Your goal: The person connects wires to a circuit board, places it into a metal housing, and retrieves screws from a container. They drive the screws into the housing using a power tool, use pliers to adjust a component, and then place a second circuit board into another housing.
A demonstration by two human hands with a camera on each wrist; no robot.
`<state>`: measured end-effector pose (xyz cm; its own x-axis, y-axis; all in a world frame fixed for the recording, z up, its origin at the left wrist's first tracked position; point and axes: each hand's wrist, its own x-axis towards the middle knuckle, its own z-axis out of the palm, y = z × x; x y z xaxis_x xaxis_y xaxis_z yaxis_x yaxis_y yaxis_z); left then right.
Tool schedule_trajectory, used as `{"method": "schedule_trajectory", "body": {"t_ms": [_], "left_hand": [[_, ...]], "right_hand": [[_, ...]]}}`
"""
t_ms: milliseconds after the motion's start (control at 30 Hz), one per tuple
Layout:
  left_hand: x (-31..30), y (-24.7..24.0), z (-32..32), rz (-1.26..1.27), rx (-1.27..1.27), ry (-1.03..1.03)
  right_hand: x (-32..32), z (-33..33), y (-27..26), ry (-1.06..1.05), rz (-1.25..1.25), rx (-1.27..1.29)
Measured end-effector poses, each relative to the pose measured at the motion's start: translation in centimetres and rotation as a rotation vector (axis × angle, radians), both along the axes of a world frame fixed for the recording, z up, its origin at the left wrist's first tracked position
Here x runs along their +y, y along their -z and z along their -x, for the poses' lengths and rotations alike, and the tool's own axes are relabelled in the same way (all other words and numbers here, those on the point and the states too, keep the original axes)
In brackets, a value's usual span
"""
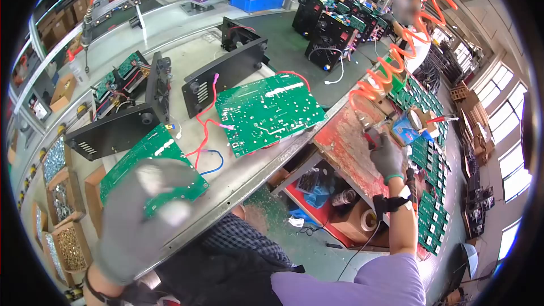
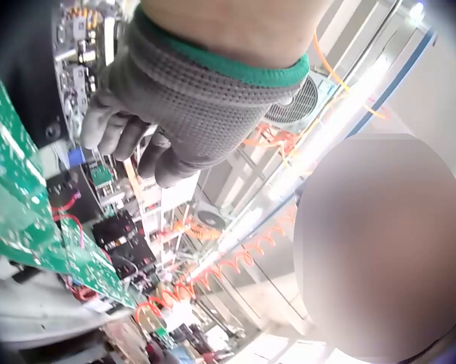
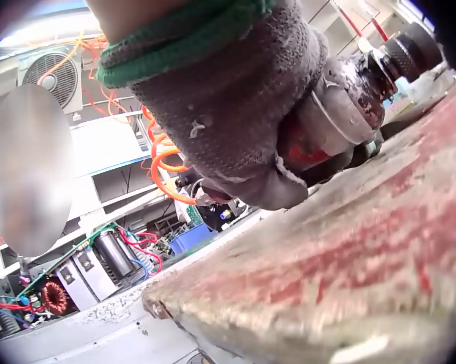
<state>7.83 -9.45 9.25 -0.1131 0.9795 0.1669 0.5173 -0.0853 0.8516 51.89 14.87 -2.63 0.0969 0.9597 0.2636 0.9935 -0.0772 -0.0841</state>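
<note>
My gloved left hand (image 1: 136,221) is blurred above the near green circuit board (image 1: 133,161). In the left wrist view the same hand (image 2: 201,98) has its fingers loosely bent, and nothing shows in them. Over on the red-worn bench, my gloved right hand (image 1: 388,156) grips a red and metal tool (image 1: 371,136) near the coiled orange hose. From the right wrist view, the right hand (image 3: 228,114) has its fingers round the tool's body (image 3: 338,114), which lies low over the worn surface. A second green board (image 1: 272,113) with red wires leans by a black panel (image 1: 224,73).
Boxes of screws (image 1: 73,246) stand at the left edge. Black units (image 1: 334,34) and a blue bin (image 1: 255,1) are farther back. The orange coiled hose (image 1: 422,28) hangs at the right, above many green boards (image 1: 433,209). Another person (image 1: 416,51) stands at the back.
</note>
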Motion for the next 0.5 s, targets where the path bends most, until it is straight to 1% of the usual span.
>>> {"method": "schedule_trajectory", "body": {"t_ms": [33, 67, 100, 167, 200, 233, 267, 300, 367, 400, 433, 467, 500], "left_hand": [[0.5, 0.8, -0.8, -0.07, 0.025, 0.071], [1.0, 1.8, -1.7, -0.138, 0.05, 0.14], [1.4, 2.3, -3.0, -0.023, -0.092, 0.188], [2.7, 4.2, -5.4, 0.198, -0.358, 0.27], [3.4, 5.7, -6.7, 0.099, -0.367, 0.299], [4.4, 6.9, -7.6, 0.146, -0.427, 0.33], [5.3, 7.8, -8.5, 0.327, -0.663, 0.335], [6.1, 7.3, -8.2, 0.531, -0.97, 0.4], [6.1, 7.6, -7.8, 0.647, -1.214, 0.255], [5.6, 7.7, -6.8, 0.626, -1.237, 0.206], [4.9, 7.8, -5.5, 0.651, -1.235, 0.293], [3.9, 8.0, -4.4, 0.672, -1.231, 0.376], [2.8, 8.4, -3.5, 0.645, -1.259, 0.316]], "right_hand": [[-0.4, 0.1, -1.1, -0.041, -0.057, -0.002], [-0.6, -0.2, -1.7, -0.109, -0.104, 0.1], [-1.1, 0.0, -2.6, -0.18, -0.147, 0.202], [-3.6, 3.0, -5.6, -0.403, -0.131, 0.455], [-5.2, 5.2, -6.9, -0.449, -0.093, 0.523], [-6.5, 6.6, -6.8, -0.55, -0.077, 0.697], [-8.5, 9.4, -7.9, -0.625, -0.001, 0.814], [-10.4, 11.9, -9.1, -0.696, 0.071, 0.931], [-12.3, 14.3, -9.5, -0.933, 0.132, 0.796], [-13.1, 15.6, -10.2, -1.007, 0.25, 0.785], [-13.7, 17.0, -9.2, -1.075, 0.269, 0.9], [-14.2, 16.7, -8.0, -1.065, 0.238, 0.724], [-14.5, 16.9, -7.1, -1.057, 0.201, 0.551]]}}
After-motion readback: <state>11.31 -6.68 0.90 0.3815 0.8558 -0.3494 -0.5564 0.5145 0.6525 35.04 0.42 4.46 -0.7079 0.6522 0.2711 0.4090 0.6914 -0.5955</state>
